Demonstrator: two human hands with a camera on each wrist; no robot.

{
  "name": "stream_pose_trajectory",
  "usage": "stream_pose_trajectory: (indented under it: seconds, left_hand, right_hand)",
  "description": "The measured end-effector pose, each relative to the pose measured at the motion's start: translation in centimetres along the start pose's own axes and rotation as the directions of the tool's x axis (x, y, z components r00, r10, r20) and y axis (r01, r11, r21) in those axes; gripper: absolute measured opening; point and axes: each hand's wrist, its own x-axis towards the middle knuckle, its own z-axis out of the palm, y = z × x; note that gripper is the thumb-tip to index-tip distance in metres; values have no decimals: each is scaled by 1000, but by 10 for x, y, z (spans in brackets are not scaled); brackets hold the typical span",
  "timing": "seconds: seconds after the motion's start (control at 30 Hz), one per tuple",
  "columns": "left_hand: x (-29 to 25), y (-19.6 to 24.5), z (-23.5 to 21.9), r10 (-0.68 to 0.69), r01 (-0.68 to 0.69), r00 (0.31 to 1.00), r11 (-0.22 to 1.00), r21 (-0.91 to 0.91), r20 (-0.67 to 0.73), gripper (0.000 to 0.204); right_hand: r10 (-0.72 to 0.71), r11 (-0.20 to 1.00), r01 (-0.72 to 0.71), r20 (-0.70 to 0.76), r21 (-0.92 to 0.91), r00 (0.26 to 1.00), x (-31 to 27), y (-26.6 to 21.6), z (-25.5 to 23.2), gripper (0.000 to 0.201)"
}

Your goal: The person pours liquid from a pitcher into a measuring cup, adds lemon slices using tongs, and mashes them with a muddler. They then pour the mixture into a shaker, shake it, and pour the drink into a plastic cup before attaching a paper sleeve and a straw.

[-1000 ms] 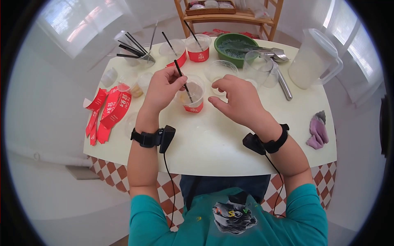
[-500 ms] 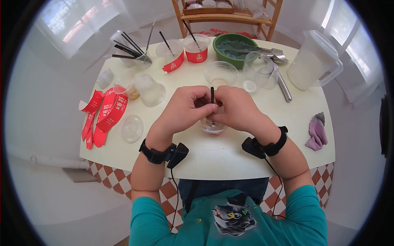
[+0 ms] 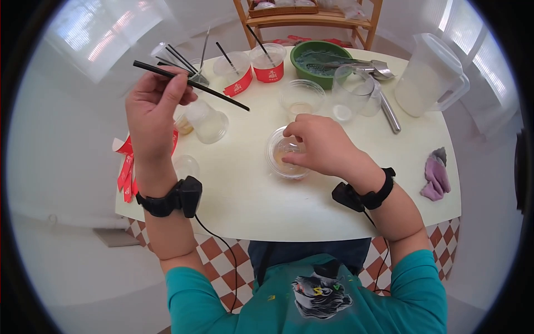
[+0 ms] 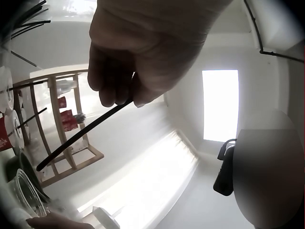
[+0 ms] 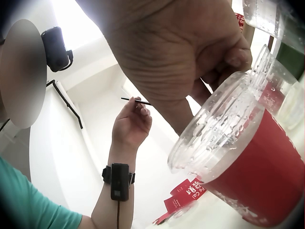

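My left hand (image 3: 153,114) is raised over the left side of the table, pinching a black straw (image 3: 217,96) between thumb and fingers. The straw slants down to the right in the head view; its free end also shows in the left wrist view. In front of me stands a clear plastic cup (image 3: 275,164) with a red paper sleeve (image 5: 267,176) and wet beads on its clear upper part. Over its top hovers my right hand (image 3: 328,147), thumb apart from loosely bent fingers, fingertips close to the rim.
Two red-sleeved cups with straws (image 3: 267,64) stand at the back, beside a green bowl (image 3: 308,75). Black straws (image 3: 181,58) fill a clear cup, back left. Red sleeves (image 3: 127,170), a metal scoop (image 3: 389,111), a pitcher (image 3: 423,78) and a purple cloth (image 3: 436,175) lie around.
Half a second ago both hands met over the cup around the upright straw. The left hand has since carried the straw up and left; the right stays over the cup, its thumb now apart.
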Motion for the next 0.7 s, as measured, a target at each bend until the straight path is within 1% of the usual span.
stream_pose_trajectory:
  seconds: [0.07, 0.1, 0.17, 0.2, 0.27, 0.3, 0.37, 0.4, 0.47, 0.5, 0.57, 0.6, 0.67, 0.7]
  left_hand:
    - [23, -1, -19, 77, -38, 986, 967, 253, -147, 13]
    - [36, -6, -32, 80, -40, 986, 965, 260, -147, 13]
    - [63, -26, -53, 15, 78, 963, 940, 333, -268, 14]
    - [74, -32, -56, 19, 75, 963, 939, 336, -268, 14]
    - [93, -45, -60, -70, 200, 963, 834, 514, -261, 15]
    - [102, -56, -64, -67, 199, 963, 834, 515, -262, 15]
    - [120, -77, -70, -79, 226, 967, 712, 664, -244, 22]
    - [128, -84, -73, -78, 226, 966, 713, 664, -245, 22]
    - [139, -95, -78, -121, 271, 962, 444, 854, -243, 27]
    - [141, -106, -84, -121, 271, 963, 444, 854, -242, 27]
    - [144, -126, -91, -3, 238, 967, 367, 899, -255, 30]
    - [143, -124, -87, -7, 233, 969, 369, 900, -248, 30]
    - [136, -119, -86, 15, 250, 959, 421, 872, -282, 32]
    - [133, -114, -83, 12, 250, 960, 420, 872, -281, 32]
  right_hand:
    - [13, 1000, -14, -2, -14, 1000, 0, 0, 1, 34]
    - [7, 1000, -7, -4, -10, 1000, 0, -1, 1, 34]
    - [17, 999, -17, 7, -34, 1000, -1, -1, 1, 33]
    - [13, 999, -13, 4, -34, 1000, -1, -1, 1, 33]
    - [-3, 1000, 2, -20, -31, 1000, -2, 0, 2, 33]
    - [-6, 999, 5, -22, -32, 1000, -2, 0, 3, 33]
    - [-6, 999, 5, -25, -39, 1000, -2, 0, 2, 32]
    - [-7, 999, 6, -25, -40, 1000, -3, 1, 4, 32]
    - [-47, 999, 45, -60, -29, 997, -3, 3, 6, 33]
    - [-47, 999, 45, -61, -29, 997, -3, 3, 6, 33]
    - [-58, 998, 57, -44, -32, 997, -4, 4, 7, 33]
    - [-50, 998, 49, -46, -29, 998, -4, 4, 6, 33]
    - [-68, 996, 65, -46, -59, 997, -3, 5, 6, 30]
    - [-66, 996, 63, -45, -57, 997, -3, 5, 7, 30]
